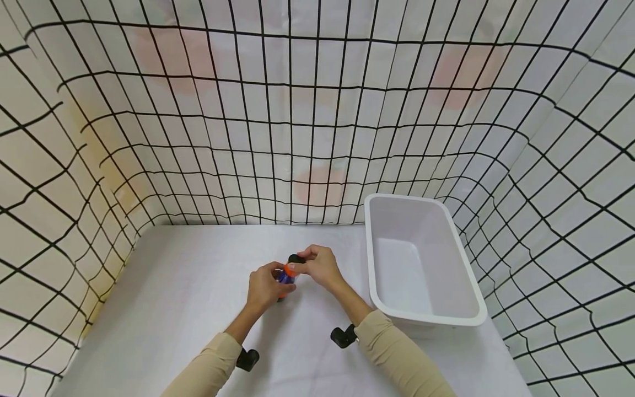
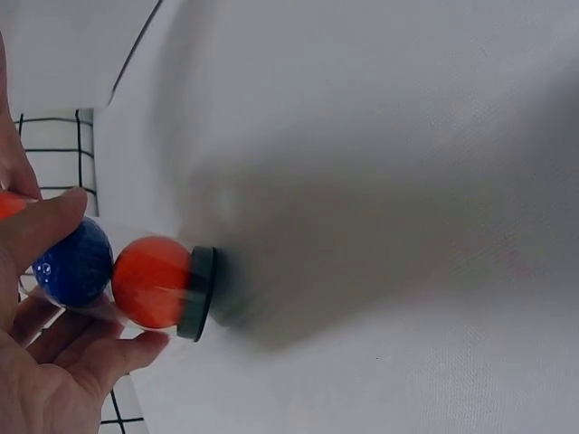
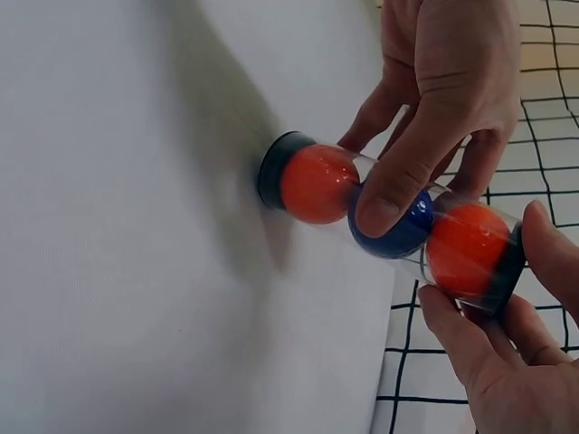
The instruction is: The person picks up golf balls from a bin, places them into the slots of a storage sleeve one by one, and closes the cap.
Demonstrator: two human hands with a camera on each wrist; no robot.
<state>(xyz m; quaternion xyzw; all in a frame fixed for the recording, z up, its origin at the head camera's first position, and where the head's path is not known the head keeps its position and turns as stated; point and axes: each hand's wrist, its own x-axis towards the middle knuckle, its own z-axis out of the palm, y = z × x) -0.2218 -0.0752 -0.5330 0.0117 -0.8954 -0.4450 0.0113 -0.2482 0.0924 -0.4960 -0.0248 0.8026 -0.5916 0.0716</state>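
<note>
A clear tube with dark end caps holds two orange balls and a blue ball between them. My left hand grips it around the middle, its thumb across the blue ball. At the far end my right hand pinches the tube beside the dark cap. The other dark cap points down toward the white tabletop, as both wrist views show. The tube is tilted, and both caps are on its ends.
A white plastic bin stands to the right on the white table. Black wire mesh encloses the back and both sides, with pale cloth behind it. Black wrist-worn pieces show near both sleeves.
</note>
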